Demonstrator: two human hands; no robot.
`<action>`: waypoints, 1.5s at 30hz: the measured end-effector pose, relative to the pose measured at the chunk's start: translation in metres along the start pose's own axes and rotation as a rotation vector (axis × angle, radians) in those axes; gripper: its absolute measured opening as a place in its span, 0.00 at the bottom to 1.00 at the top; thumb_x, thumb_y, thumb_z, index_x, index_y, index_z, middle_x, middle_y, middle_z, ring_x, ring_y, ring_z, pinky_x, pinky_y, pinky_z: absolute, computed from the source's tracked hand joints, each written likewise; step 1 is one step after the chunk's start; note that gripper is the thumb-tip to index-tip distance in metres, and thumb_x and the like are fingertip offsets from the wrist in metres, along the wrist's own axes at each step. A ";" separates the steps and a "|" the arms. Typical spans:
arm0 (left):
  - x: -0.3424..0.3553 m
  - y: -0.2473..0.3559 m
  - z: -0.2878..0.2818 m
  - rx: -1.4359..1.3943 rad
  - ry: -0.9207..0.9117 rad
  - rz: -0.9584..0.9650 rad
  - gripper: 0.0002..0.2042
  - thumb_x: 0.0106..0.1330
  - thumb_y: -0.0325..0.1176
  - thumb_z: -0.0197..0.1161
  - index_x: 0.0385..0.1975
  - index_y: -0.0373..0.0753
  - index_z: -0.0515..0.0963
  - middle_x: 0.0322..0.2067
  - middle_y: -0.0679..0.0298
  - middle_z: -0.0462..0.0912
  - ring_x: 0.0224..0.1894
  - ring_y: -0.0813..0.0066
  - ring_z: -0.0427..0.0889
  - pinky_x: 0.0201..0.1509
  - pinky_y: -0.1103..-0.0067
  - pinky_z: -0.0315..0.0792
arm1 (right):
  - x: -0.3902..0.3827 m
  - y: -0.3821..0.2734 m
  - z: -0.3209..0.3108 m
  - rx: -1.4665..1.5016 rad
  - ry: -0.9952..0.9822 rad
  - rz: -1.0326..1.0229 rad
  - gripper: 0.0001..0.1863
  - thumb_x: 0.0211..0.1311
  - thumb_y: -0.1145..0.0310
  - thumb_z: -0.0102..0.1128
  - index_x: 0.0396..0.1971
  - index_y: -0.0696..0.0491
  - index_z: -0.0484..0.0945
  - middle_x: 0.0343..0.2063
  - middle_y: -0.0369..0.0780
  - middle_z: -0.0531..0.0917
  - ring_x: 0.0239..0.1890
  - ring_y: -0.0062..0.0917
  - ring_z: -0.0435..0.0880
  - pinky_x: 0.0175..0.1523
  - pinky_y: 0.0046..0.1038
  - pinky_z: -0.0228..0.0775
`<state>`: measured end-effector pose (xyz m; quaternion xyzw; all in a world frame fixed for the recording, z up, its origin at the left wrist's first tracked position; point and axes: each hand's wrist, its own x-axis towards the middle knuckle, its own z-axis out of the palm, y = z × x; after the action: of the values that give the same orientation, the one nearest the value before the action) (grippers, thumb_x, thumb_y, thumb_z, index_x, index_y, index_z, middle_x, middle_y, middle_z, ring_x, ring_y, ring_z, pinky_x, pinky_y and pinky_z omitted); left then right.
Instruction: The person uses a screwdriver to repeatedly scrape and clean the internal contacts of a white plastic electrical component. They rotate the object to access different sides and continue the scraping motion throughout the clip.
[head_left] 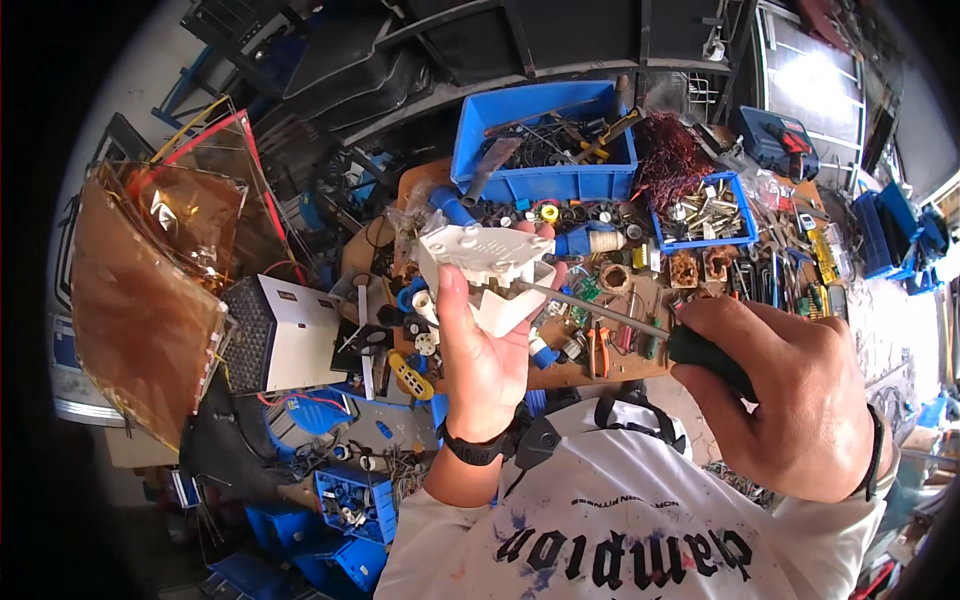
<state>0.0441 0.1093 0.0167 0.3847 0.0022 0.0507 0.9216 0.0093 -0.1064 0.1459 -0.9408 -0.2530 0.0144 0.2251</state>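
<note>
My left hand (487,350) is raised over the bench, thumb and fingers closed round a white plastic housing (485,255). The housing looks like two angled parts, with a gap between them on the right side. My right hand (775,390) grips the dark green handle of a screwdriver (605,312). Its long metal shaft points left, and the tip meets the housing at that gap. What the tip touches inside is too small to make out.
On the wooden bench (560,378) lie pliers (598,352), a yellow tool (410,376) and many small parts. Behind stand a large blue bin (548,182) of tools and a smaller blue tray (705,240) of metal fittings. A white box (300,330) stands at the left.
</note>
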 end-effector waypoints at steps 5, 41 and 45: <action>0.002 0.010 -0.010 -0.117 -0.066 -0.103 0.34 0.68 0.61 0.49 0.61 0.36 0.64 0.58 0.48 0.72 0.63 0.48 0.70 0.64 0.57 0.70 | 0.007 -0.007 0.009 0.051 0.009 -0.021 0.15 0.51 0.77 0.65 0.41 0.59 0.76 0.26 0.45 0.82 0.25 0.41 0.83 0.29 0.34 0.74; -0.010 0.025 -0.038 -0.204 -0.197 -0.225 0.49 0.57 0.72 0.49 0.66 0.34 0.57 0.60 0.40 0.67 0.65 0.32 0.61 0.62 0.49 0.70 | 0.047 0.040 0.047 0.657 -0.100 -0.157 0.11 0.54 0.74 0.68 0.37 0.58 0.79 0.29 0.42 0.85 0.30 0.28 0.85 0.36 0.27 0.72; -0.010 0.026 -0.034 -0.151 -0.178 -0.270 0.49 0.57 0.72 0.50 0.66 0.34 0.58 0.60 0.40 0.68 0.62 0.32 0.65 0.62 0.48 0.69 | 0.052 0.054 0.051 0.643 -0.114 -0.209 0.11 0.54 0.73 0.68 0.37 0.59 0.80 0.31 0.42 0.84 0.32 0.29 0.85 0.39 0.28 0.73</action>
<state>0.0299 0.1505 0.0108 0.3136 -0.0317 -0.1080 0.9429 0.0725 -0.1014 0.0812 -0.7885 -0.3426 0.1226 0.4959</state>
